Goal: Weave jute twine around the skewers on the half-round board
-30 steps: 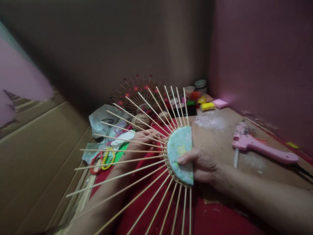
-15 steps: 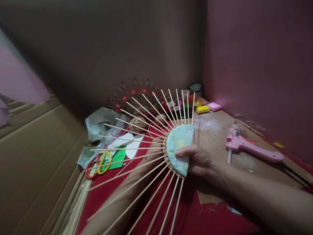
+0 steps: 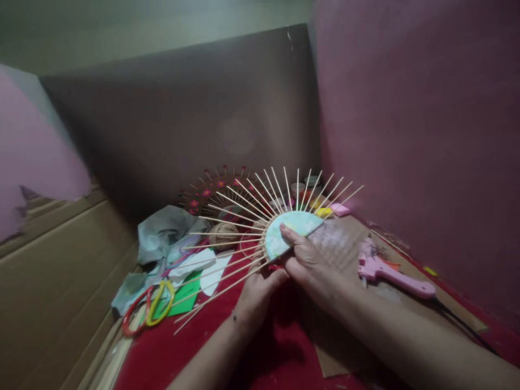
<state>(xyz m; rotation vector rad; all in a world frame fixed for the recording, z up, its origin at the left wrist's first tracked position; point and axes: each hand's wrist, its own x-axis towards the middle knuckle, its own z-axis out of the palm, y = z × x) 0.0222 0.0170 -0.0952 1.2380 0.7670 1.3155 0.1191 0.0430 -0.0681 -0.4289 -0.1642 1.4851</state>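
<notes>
1. Because the sticks (image 3: 298, 189) spread from the curved rim of the half-round pad (image 3: 301, 220), its straight edge, facing about 5 o'clock, seems the natural place for gripping. Take the pad as the dial's centre for every direction below; it hangs above the table, the sticks fanning from 8 round to 2 o'clock.

2. At 5 o'clock, the right hand (image 3: 307, 264) clasps the pad across that edge, thumb flat on its blue face, fingers largely hidden. This hold probably keeps it clear of the sticks.

3. At 7 o'clock, the left hand (image 3: 255, 295) is at the pad's lower corner, fingers partly behind the sticks. It looks like a steadying support, but I cannot tell whether it pinches anything.

4. Between 3 and 4 o'clock, the glue gun (image 3: 400, 280) lies on a brown board (image 3: 331, 346), which likely shields the red cloth (image 3: 195, 360) from drips.

5. Near 8 o'clock, the scissors (image 3: 152, 306) have their handle loops towards the person, presumably for easy reach.

6. At 9 o'clock sits a ball of twine (image 3: 225, 234); towards 10 stands a flowered fan (image 3: 206, 192), perhaps set back to save working room.
</notes>
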